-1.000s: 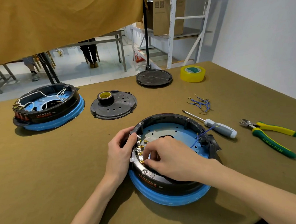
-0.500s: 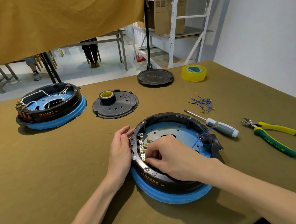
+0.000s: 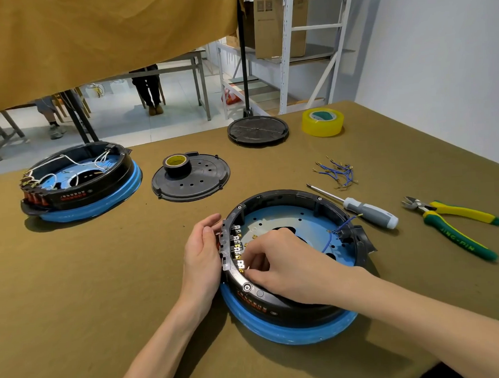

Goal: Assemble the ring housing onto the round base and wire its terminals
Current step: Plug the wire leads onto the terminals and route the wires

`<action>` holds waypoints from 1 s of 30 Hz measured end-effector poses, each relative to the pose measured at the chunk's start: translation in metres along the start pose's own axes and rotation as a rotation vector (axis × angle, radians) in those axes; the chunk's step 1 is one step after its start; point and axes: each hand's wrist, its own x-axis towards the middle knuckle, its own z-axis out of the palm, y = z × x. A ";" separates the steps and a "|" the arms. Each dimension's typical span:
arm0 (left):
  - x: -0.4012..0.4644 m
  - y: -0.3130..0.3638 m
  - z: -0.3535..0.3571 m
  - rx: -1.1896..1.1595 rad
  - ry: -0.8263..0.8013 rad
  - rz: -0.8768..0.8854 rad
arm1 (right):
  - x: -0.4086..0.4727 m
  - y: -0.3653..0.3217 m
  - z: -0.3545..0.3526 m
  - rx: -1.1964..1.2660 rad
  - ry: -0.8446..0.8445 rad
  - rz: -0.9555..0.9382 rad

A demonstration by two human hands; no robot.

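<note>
Black plastic ring housing [image 3: 277,298], already seated on the blue round base [image 3: 290,329], near the front middle of the olive tabletop [image 3: 74,284]. Compared with a second ago: little changed. Left hand [image 3: 201,256] still pressed against the outside of the housing wall by the terminal row [image 3: 237,247], fingers straight-ish and lying along the wall, bracing rather than gripping. Right hand [image 3: 287,266] still inside the ring, fingertips curled and pinched at the lowest terminal; probably holding a small connector, though what sits between them cannot be told. Slightly lower along the row than before, which suggests the wiring step moving terminal by terminal, early to midway.

Inside this housing: blue floor plate with holes, a dark centre opening partly hidden by the right hand, and one blue wire [image 3: 336,233] running to a fitting on the right wall. No other wires visible within.

Further out, to the far left, a second housing on a blue base [image 3: 81,194], holding looped white wires and a row of reddish parts on its near-left wall; likely a finished example. Between the two, a flat black cover plate [image 3: 207,179] with a roll of black tape [image 3: 177,165] standing on it. Beyond, another black disc [image 3: 257,130] and a yellow tape roll [image 3: 322,122]. To the right, a loose bundle of blue leads [image 3: 337,171], a screwdriver [image 3: 365,210] just beside the housing, and yellow-green cutters [image 3: 458,227] well apart.
</note>
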 end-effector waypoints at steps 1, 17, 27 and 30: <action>0.000 0.000 0.000 0.001 0.001 0.004 | 0.000 0.001 0.000 0.007 0.005 0.003; -0.005 0.000 0.002 -0.008 -0.031 0.045 | 0.007 0.003 -0.001 0.049 -0.027 0.044; -0.005 -0.001 0.004 -0.017 -0.035 0.048 | 0.009 0.004 -0.005 0.020 -0.068 0.007; -0.004 -0.002 0.005 -0.015 -0.013 0.044 | 0.006 0.006 -0.006 0.041 -0.088 -0.002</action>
